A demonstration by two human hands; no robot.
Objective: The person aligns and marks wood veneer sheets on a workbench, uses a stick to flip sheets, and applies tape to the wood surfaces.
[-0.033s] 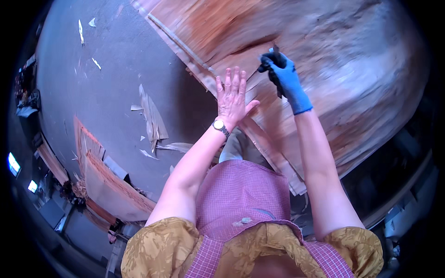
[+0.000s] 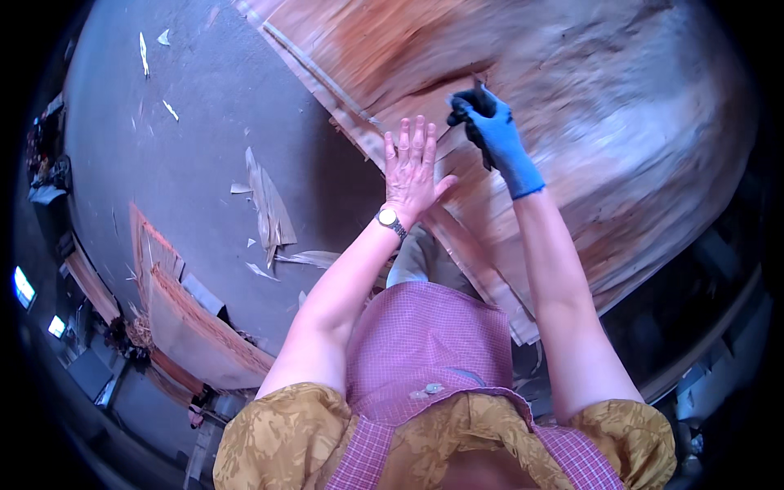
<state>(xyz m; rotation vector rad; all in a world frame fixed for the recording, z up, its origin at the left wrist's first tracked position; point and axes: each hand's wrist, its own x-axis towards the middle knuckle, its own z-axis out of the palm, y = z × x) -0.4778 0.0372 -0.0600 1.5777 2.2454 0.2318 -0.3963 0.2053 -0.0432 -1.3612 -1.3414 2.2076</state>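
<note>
A big stack of thin reddish-brown wood veneer sheets (image 2: 588, 106) fills the upper right. My left hand (image 2: 412, 167) is bare, wears a wristwatch, and lies flat on the top sheet near its edge with fingers spread. My right hand (image 2: 494, 135), in a blue glove, is closed around a small dark tool (image 2: 480, 90) whose tip touches the sheet just beyond the left hand's fingertips. The tool is mostly hidden by the glove.
The grey floor (image 2: 188, 139) to the left carries several torn veneer scraps (image 2: 269, 204). A smaller pile of veneer sheets (image 2: 196, 327) sits at lower left beside dark clutter. A dark frame or bench edge (image 2: 702, 327) runs along the lower right.
</note>
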